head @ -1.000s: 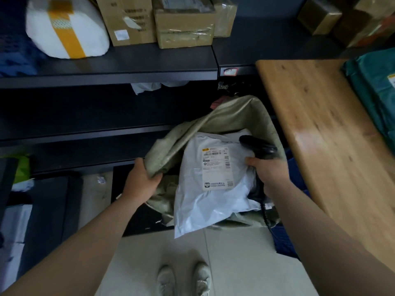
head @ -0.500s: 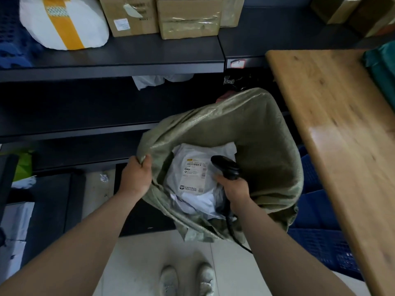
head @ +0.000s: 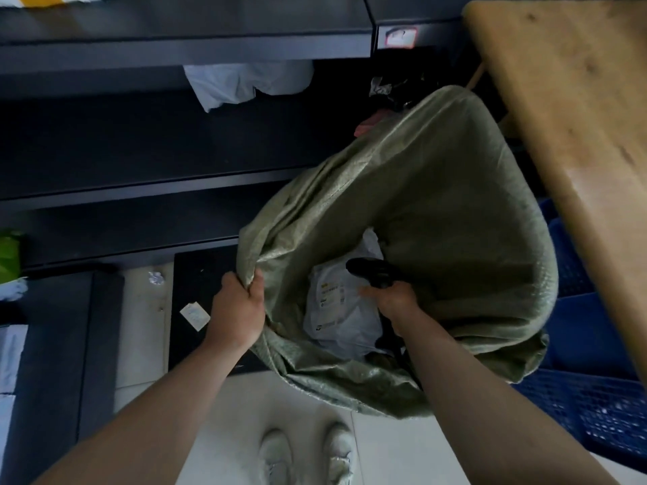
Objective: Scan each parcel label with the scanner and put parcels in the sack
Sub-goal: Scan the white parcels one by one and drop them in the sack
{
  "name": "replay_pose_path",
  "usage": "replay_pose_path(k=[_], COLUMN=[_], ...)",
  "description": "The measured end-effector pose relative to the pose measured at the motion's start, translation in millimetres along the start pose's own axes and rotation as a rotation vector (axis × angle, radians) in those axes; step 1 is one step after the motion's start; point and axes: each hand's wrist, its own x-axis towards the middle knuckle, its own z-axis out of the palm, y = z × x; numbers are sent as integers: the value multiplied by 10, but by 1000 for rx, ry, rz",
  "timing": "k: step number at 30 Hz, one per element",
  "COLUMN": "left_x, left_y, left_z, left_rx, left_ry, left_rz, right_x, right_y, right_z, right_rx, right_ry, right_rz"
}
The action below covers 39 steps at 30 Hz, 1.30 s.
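Left hand [head: 238,309] fisted tight on the near rim of the green woven sack [head: 437,204], holding the mouth open at centre frame. Right hand [head: 395,302] is down inside the sack, wrapped around the black scanner [head: 373,273]; fingers also seem to touch the white parcel [head: 336,316] below, can't tell if they pinch it or just rest on it. Parcel lies inside the sack, lower centre, label [head: 331,292] face up.

Handling guess: parcel is a soft poly mailer, looks light and floppy, slick film, likely slides off fingers; best pinched at a corner or edge, not flat on the face. Sack cloth is limp and folds in on itself, so the rim needs a firm bunch-grip to stay open. Scanner is rigid, held by its handle; cord trails down by the right wrist.

Writing: label has a yellow patch at top and barcode-like lines, print too small and blurred to read. Small logo lower on the mailer, unreadable. Red-edged tag [head: 401,36] on the shelf [head: 175,47] edge, upper centre, also unreadable. Wooden table [head: 577,117] at upper right.
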Motion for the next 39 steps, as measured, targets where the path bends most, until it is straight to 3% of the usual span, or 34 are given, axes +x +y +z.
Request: replay_pose_path(k=[9,16,26,32,39], left_x=[-182,-600,-2158,-3308,-4527], left_y=[127,329,1304,2132,3021], left_z=[-41,-442,-918,-728,53], left_rx=[78,304,680,726,730], left_ry=[-50,-171,-208,-160,-125], left_rz=[33,200,900,1294,1477], right_x=[-453,-1537,-3515,-4361,-4823], right_y=[-6,-23,423,837,1371], right_z=[-209,-628,-1667,-2623,-3961], right_rx=[-67,-138,-199,-131,-123], right_ry=[43,180,425,586,745], right_rz=[-181,-298,-311,-295,-293])
